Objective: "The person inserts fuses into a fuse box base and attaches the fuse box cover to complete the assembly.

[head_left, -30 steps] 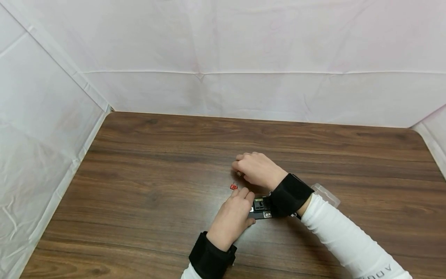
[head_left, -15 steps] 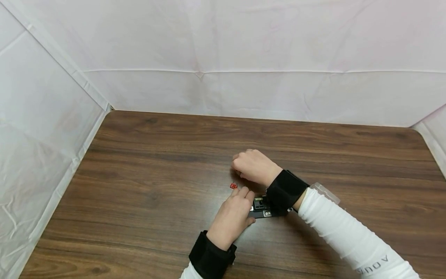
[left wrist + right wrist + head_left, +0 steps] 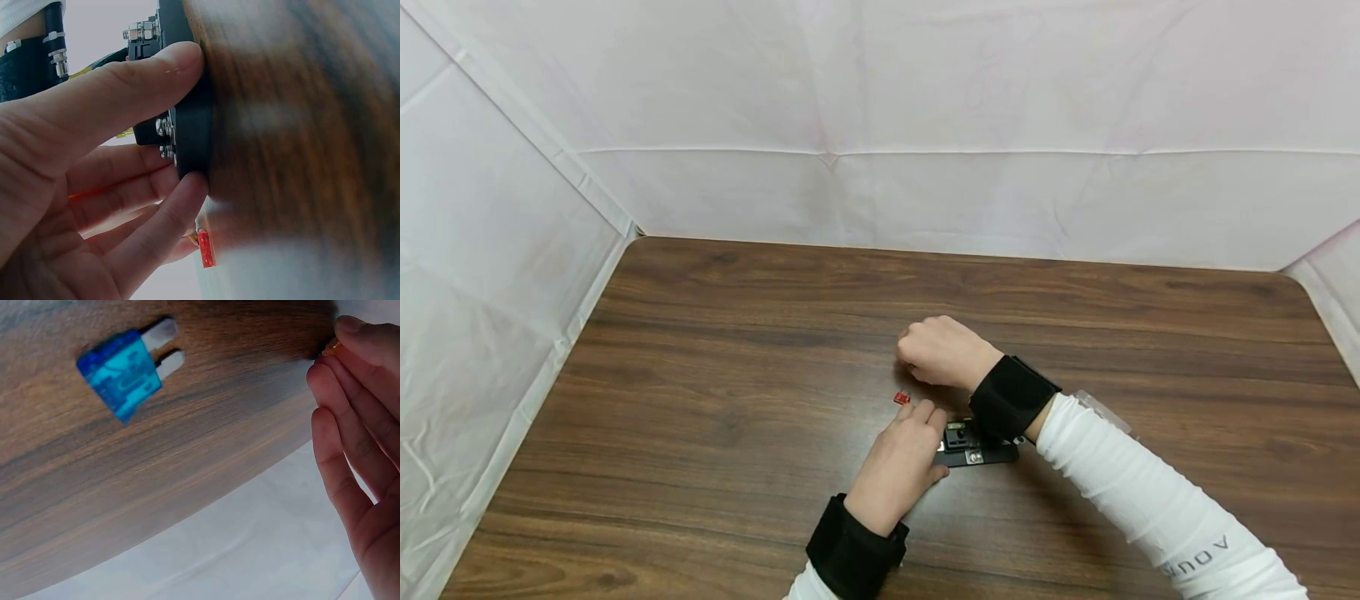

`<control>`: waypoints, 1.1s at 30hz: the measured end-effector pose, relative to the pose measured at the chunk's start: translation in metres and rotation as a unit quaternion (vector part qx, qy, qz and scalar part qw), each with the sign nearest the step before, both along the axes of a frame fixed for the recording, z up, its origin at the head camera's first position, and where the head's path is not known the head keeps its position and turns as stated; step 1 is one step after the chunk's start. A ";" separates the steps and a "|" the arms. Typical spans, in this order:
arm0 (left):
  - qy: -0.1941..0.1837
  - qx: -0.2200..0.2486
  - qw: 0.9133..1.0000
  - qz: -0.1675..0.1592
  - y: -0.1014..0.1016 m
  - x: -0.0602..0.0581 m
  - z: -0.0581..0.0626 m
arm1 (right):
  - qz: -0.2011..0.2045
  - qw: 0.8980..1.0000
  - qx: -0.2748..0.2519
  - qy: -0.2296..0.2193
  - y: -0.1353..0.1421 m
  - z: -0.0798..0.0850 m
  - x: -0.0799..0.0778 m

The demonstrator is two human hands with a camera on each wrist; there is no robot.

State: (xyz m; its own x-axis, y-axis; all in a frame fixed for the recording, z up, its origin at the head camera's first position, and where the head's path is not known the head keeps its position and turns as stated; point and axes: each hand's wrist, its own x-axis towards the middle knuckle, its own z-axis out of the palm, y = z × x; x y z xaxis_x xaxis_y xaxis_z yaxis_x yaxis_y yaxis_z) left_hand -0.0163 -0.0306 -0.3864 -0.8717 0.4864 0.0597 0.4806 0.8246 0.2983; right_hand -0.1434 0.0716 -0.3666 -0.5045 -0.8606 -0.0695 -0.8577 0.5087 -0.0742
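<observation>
Black fuse holder (image 3: 194, 131) and orange piece (image 3: 330, 347) are gripped by left and right hands (image 3: 898, 457) (image 3: 946, 353) respectively.

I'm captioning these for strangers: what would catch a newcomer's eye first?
Probably the blue fuse, two metal prongs showing, on the brown table in the right wrist view. Next come the red piece just beyond the left hand, which grips a black block, and the orange piece the right hand pinches.
</observation>
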 end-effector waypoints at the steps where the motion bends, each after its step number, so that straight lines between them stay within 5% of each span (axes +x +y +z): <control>1: -0.001 0.000 1.000 0.000 0.000 0.000 0.000 | -0.002 1.000 0.002 -0.004 0.000 0.000 0.000; 16: -0.003 -0.002 1.000 -0.006 -0.001 0.000 0.000 | -0.036 0.999 0.020 0.024 -0.002 0.000 0.006; 33: 0.001 0.001 1.000 -0.005 0.000 -0.001 0.001 | -0.037 0.998 -0.018 0.048 0.009 0.013 0.011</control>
State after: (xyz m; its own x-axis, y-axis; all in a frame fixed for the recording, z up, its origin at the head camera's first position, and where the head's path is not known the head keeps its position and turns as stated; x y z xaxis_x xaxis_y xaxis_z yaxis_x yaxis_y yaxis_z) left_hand -0.0174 -0.0305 -0.3855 -0.8669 0.4947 0.0616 0.4889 0.8197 0.2983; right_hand -0.1324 0.0810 -0.3538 -0.5694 -0.8220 0.0134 -0.8221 0.5693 -0.0124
